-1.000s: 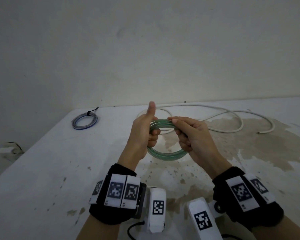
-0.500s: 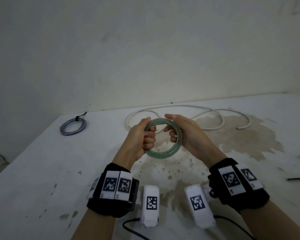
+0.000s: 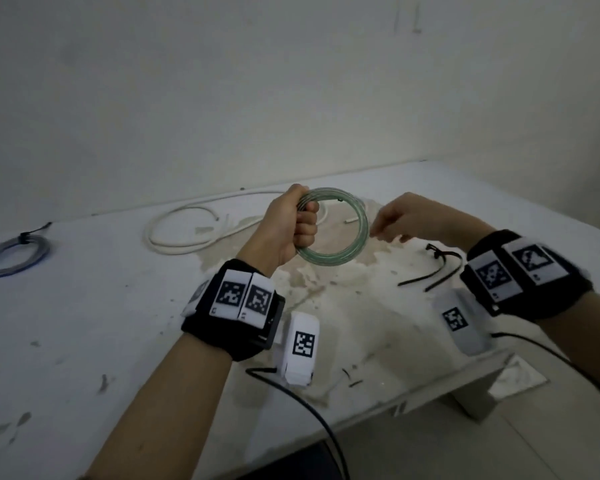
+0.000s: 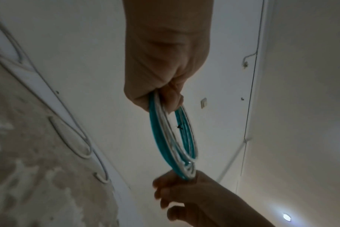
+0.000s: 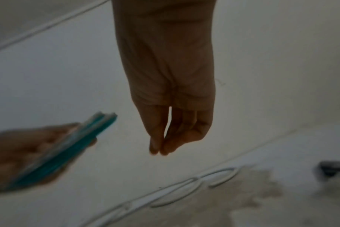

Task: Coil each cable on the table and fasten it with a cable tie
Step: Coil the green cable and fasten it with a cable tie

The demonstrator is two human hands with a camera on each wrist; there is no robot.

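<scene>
My left hand [image 3: 298,226] grips a coiled green-and-clear cable [image 3: 326,262] on its left side and holds it upright above the table. The left wrist view shows the fist [image 4: 165,86] closed round the strands of the coil [image 4: 160,138]. My right hand [image 3: 399,220] hovers just right of the coil. In the right wrist view its fingers [image 5: 157,144] hang loosely together, holding nothing, a short way from the coil [image 5: 78,145]. Black cable ties [image 3: 440,268] lie on the table under my right wrist.
A loose white cable [image 3: 187,233] sprawls at the back of the stained white table [image 3: 84,323]. A blue coil [image 3: 14,258], tied with a black tie, lies far left. The table's front right corner [image 3: 499,362] is close to my right forearm.
My right hand has let go of the green coil and moved right. The left hand now holds the coil alone. The view has swung right, bringing the black ties into sight.
</scene>
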